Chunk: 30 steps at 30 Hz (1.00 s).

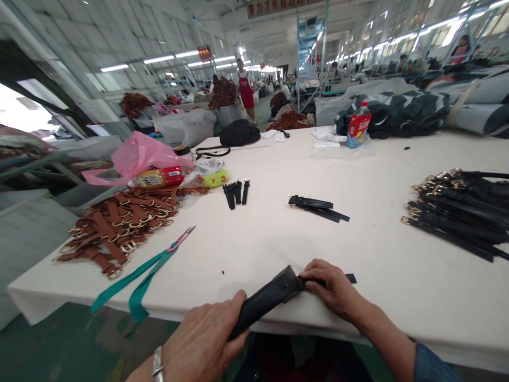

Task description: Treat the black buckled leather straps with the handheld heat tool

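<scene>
Black strap (264, 301) held over the near edge of the desk (254, 239).
The left hand (204, 331) wraps its wide part, hiding that end; the right hand (332, 289) pinches the narrow part, covering some. At the desk's right, a pile (465, 212) is cut off.

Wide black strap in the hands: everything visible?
The wide black strap looks like smooth, shiny leather. The left hand grips its lower part; from there it slants up and right, over the near edge of the table, to a blunt end. There the right hand pinches a narrow black strip; whether the two are joined is unclear.
</scene>
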Motion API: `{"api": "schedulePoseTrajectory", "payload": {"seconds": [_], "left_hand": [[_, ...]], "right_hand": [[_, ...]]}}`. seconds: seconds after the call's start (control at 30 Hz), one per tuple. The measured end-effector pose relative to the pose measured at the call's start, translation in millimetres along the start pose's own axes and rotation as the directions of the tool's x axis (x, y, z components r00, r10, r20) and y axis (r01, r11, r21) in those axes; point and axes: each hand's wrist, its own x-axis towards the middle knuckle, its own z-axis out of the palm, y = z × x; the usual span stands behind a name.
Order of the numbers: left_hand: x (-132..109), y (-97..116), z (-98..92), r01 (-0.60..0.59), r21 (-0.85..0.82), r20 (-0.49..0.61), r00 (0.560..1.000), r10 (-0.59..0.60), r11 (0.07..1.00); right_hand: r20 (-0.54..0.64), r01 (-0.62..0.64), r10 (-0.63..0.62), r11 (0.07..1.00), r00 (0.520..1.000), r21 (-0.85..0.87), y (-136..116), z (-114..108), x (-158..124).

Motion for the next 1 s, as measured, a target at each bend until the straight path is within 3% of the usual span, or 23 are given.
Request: {"api": "schedulePoseTrajectory", "payload": {"seconds": [0.3, 0.5, 0.77, 1.0], "left_hand": [[-3, -12, 4.5, 0.013, -0.033, 0.000, 1.000, -0.013, 0.999], [9, 5, -3.4, -0.001, -0.019, -0.013, 1.000, 0.000, 1.000], [-11, -16, 16.6, 0.021, 0.001, 0.013, 1.000, -0.021, 1.000], [-6, 15, 2.6, 0.036, 0.065, 0.021, 0.999, -0.038, 0.997]], "right_hand": [[0.017, -0.001, 0.001, 1.000, 1.000, -0.013, -3, -1, -1], [0.011, 0.014, -0.013, 1.000, 1.000, -0.010, -2, -2, -1], [0.004, -0.012, 0.012, 0.999, 1.000, -0.040, -1, 0, 1], [0.001, 0.005, -0.005, 0.997, 1.000, -0.075, -3, 0, 1]]}}
